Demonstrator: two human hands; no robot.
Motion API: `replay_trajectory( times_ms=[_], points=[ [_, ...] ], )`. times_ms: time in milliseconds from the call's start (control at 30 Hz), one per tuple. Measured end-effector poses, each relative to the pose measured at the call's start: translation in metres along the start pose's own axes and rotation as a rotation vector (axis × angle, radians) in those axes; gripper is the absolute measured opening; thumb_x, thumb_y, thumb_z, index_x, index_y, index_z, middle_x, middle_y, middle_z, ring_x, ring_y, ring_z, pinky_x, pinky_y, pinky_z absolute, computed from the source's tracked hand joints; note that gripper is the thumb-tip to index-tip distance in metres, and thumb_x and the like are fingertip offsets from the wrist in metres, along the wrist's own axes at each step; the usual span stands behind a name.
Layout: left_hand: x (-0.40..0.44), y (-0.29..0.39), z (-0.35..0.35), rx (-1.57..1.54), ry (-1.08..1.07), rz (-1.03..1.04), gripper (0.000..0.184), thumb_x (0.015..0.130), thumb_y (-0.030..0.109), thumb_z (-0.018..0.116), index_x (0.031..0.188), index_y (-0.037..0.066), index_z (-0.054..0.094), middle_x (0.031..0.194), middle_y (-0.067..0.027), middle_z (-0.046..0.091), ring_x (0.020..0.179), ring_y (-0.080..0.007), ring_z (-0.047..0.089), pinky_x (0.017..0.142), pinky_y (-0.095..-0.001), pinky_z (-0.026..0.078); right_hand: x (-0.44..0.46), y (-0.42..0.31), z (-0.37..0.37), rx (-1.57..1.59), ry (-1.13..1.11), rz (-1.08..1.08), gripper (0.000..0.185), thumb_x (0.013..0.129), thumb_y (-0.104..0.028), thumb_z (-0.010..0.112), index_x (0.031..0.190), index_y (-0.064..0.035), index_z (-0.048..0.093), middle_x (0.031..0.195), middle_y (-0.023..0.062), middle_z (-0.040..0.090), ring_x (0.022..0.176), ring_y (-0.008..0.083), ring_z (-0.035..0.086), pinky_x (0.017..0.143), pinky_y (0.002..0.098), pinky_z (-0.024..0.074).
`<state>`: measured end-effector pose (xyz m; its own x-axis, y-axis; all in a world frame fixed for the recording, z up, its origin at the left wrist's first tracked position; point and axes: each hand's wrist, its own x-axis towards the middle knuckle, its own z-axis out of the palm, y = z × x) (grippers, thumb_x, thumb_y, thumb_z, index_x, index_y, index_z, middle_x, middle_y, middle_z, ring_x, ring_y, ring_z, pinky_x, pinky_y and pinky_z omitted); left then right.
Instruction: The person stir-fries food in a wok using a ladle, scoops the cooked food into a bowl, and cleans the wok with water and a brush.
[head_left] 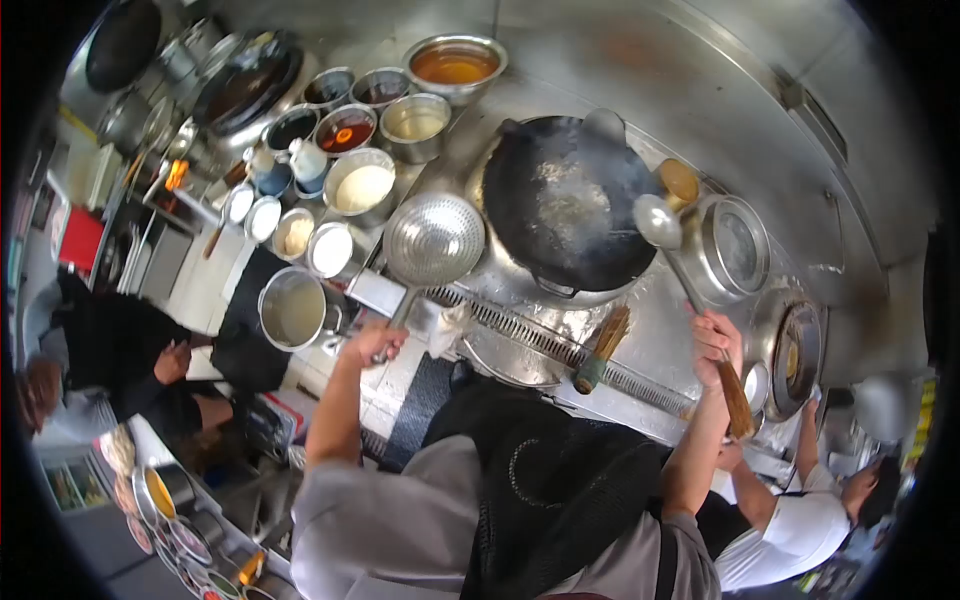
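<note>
My left hand (376,342) is wrapped round the handle of a large perforated strainer (434,238). The strainer's round bowl is held to the left of the wok, above the counter edge. My right hand (716,348) grips a long ladle (658,222) with a wooden handle end; its metal bowl is at the wok's right rim. Between them sits a black wok (520,225) on the stove, with steam over it and something pale, blurred, in its middle. A bamboo brush (606,350) lies on the stove's front ledge, between my hands.
Left of the wok stand several metal seasoning pots (362,190) and a bowl of amber liquid (456,66). On the right are a lidded steel pot (738,248) and another pan (798,358). One person (100,340) stands at left; another person (800,525) works at right.
</note>
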<state>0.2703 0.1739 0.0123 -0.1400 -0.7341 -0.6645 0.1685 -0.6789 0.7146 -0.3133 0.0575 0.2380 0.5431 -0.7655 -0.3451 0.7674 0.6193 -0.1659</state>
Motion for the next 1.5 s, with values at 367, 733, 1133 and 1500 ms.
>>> replay_trajectory(
  times_ms=[367,733,1133,1500],
  points=[
    [-0.1,0.092,0.138,0.096,0.187,0.234,0.014,0.083,0.009,0.062,0.082,0.002,0.05,0.062,-0.0029,0.048,0.043,-0.0118,0.046,0.038,-0.026,0.033,0.04,0.041,0.018,-0.481,0.125,0.021,0.02,0.099,-0.015,0.049,0.081,-0.0077,0.049,0.065,-0.005,0.045,0.043,0.0009,0.04,0.035,0.0202,0.035],
    [0.049,0.14,0.249,0.156,-0.007,0.198,0.008,0.076,0.004,0.061,0.08,0.0,0.055,0.061,-0.0069,0.055,0.051,-0.0149,0.054,0.045,-0.0302,0.041,0.112,0.072,-0.026,-1.8,0.483,-0.605,0.058,0.085,-0.008,0.056,0.14,-0.0001,0.039,0.088,0.0285,0.066,0.079,0.0417,0.068,0.074,0.0481,0.0538],
    [0.084,0.137,0.221,0.922,0.491,0.842,0.07,0.073,0.001,0.062,0.138,-0.007,0.038,0.136,-0.0277,0.049,0.129,-0.0383,0.046,0.111,-0.0414,0.033,0.06,0.073,-0.108,-2.097,0.432,-0.213,0.068,0.085,-0.01,0.051,0.15,-0.0109,0.033,0.104,0.0279,0.067,0.092,0.0403,0.068,0.084,0.0489,0.0541],
    [0.079,0.105,0.216,0.95,0.579,1.159,0.075,0.077,-0.001,0.054,0.146,-0.001,0.026,0.13,-0.0295,0.05,0.112,-0.0465,0.056,0.099,-0.0452,0.043,0.062,0.094,-0.037,-1.566,0.184,-0.67,0.053,0.08,-0.006,0.06,0.131,0.0017,0.052,0.105,0.0274,0.067,0.099,0.0411,0.066,0.092,0.0437,0.0496]
  ],
)
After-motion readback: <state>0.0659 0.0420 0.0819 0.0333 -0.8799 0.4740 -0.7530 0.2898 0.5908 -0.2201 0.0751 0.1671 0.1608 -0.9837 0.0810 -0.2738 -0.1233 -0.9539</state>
